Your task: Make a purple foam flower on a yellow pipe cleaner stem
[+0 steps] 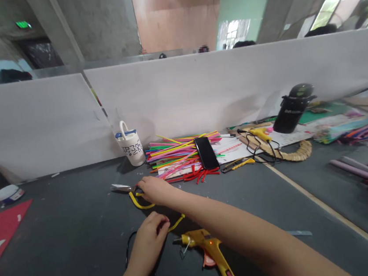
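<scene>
My left hand (152,233) is closed in a pinch on a thin yellow pipe cleaner (178,222), whose end sticks out to the right. Farther forward, my right hand (155,190) has its fingers curled over the dark handles of a pair of scissors (122,188); the blades point left and the handles are mostly covered. Just under that hand, a curved yellow strip (141,206) lies on the dark table. A yellow hot glue gun (213,250) rests beneath my right forearm, nozzle toward my left hand, with a small light lit.
Behind my hands lie bundled colored pipe cleaners (175,154), a black phone (206,153), red pieces (201,172) and a utility knife (238,164). A white cup (130,148) and black bottle (292,110) stand near the white partition (179,94). Another glue gun (260,134) lies right.
</scene>
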`<state>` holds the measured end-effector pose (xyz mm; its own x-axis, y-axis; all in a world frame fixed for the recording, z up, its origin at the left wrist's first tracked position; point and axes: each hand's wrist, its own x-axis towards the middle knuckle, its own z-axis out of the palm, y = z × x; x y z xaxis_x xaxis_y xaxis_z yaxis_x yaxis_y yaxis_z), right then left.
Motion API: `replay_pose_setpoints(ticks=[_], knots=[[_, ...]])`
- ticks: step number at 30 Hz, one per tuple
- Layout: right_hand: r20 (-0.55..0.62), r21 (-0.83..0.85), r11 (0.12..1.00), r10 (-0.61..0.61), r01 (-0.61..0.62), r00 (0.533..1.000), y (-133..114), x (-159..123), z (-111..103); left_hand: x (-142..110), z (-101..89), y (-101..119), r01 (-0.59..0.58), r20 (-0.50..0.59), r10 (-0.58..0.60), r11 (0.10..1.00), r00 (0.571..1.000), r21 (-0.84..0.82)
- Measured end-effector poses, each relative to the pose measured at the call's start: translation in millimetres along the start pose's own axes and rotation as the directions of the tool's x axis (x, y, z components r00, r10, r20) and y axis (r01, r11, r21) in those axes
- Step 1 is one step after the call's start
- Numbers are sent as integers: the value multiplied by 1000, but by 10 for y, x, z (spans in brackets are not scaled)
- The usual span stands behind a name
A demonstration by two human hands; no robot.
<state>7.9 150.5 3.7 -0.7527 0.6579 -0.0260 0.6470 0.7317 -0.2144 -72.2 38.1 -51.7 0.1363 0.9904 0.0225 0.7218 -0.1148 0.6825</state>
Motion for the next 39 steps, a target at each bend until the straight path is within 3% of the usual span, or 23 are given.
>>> replay_pose_setpoints(ticks=[3,6,9,12,17,22,26,30,34,39], knots=[[5,7,1000,22,-22,1000,204,-497,-202,44,-10,69,-11,50,11,1000,999,10],[86,15,996,82,-84,993,402,-1195,-311,127,-37,139,12,125,-18,999,992,49],[129,36,980,189,-195,973,436,-1810,-237,244,5,222,65,196,-88,990,977,123],[137,91,935,331,-344,934,260,-2129,-15,353,118,319,120,217,-162,974,963,192],[107,229,831,496,-507,862,-64,-2157,354,370,178,415,164,197,-201,968,960,189],[58,486,707,560,-514,826,59,-2242,455,193,-56,312,210,47,-210,978,977,11],[21,729,556,565,-399,825,315,-2334,294,35,-168,244,234,-25,-250,936,968,-263],[16,913,345,501,-217,865,520,-2230,45,-24,-83,342,252,1,-283,854,959,-455],[49,980,149,461,-131,886,635,-2043,-47,-7,88,492,255,43,-268,836,962,-485],[87,994,29,374,-106,923,710,-2005,62,14,281,533,188,25,-194,900,981,-393]])
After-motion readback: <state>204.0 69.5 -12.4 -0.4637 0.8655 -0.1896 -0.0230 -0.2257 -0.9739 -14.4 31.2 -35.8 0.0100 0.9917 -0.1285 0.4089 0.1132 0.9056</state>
